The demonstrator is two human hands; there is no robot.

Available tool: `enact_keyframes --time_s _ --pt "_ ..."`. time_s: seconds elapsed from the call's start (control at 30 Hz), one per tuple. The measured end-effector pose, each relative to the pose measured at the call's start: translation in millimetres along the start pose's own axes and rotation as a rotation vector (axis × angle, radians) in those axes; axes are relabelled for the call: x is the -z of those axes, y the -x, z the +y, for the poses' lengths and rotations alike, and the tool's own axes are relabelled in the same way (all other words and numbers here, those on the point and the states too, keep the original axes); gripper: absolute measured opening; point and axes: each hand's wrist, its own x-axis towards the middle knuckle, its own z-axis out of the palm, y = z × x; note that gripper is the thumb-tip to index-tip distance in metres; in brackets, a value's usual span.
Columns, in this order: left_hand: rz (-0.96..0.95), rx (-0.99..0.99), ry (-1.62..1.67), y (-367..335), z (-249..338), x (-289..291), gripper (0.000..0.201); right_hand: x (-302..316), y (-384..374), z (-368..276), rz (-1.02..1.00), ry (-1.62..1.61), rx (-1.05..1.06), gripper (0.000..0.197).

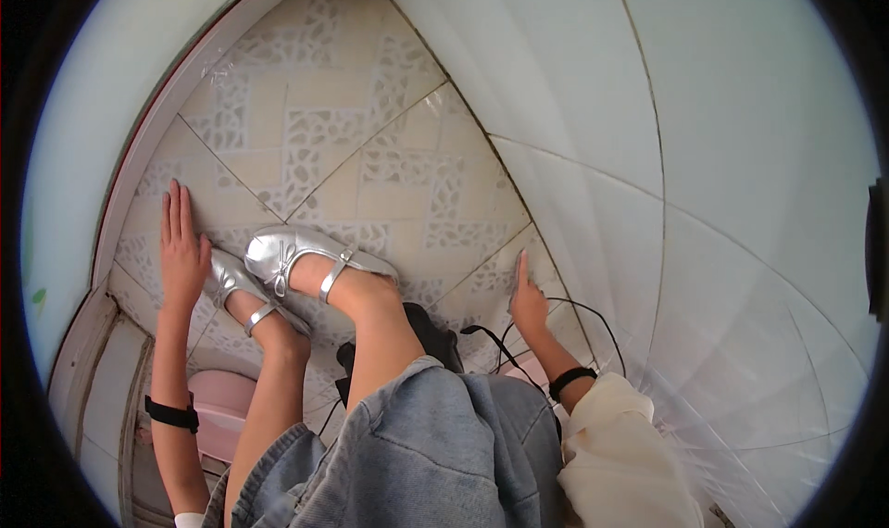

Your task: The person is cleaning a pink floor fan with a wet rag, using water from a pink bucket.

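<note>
At your left side, the left hand (pixel 185 259) is flat, its fingers straight and lying together, and it seems to hold nothing; the wrist carries a black band (pixel 173 415). Below it, partly behind your leg, is a pink basin (pixel 222 394). Just beside the thumb is the left shoe (pixel 225 278), worn on your foot, and next on the right comes the right shoe (pixel 287 250), also worn, with the tile floor (pixel 343 185) around them. These shoes should be light, rather soft above and smooth, so perhaps slippery; the heel or the strap (pixel 337 276) looks the safest place to hold, and the small bow is probably delicate. Farther right, the right hand (pixel 528 306) points one finger; whether the others close on something, you cannot tell. Near it runs a black cable (pixel 607 320), before the wall (pixel 750 93). Counted, you have two hands, two silver shoes, two wrist bands and one clearly visible basin.
</note>
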Motion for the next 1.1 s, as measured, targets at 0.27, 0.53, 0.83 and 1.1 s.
enact_keyframes --time_s 0.27,0.53,0.83,1.1 --pt "-0.005 -0.004 -0.009 -1.8 2.5 0.4 0.074 9.4 -20.0 4.8 -0.007 -0.031 -0.094 0.086" --pt "-0.004 0.014 0.025 -0.6 -1.8 0.3 0.075 -12.2 -1.9 53.3 -0.156 0.036 -0.242 0.088" --pt "0.021 -0.005 0.014 2.2 -3.5 -1.2 0.073 -18.0 5.5 54.3 -0.185 -0.14 -0.346 0.087" --pt "-0.024 0.013 -0.008 2.5 -1.8 0.0 0.074 -12.0 -0.9 44.7 0.271 -0.691 -0.462 0.039"
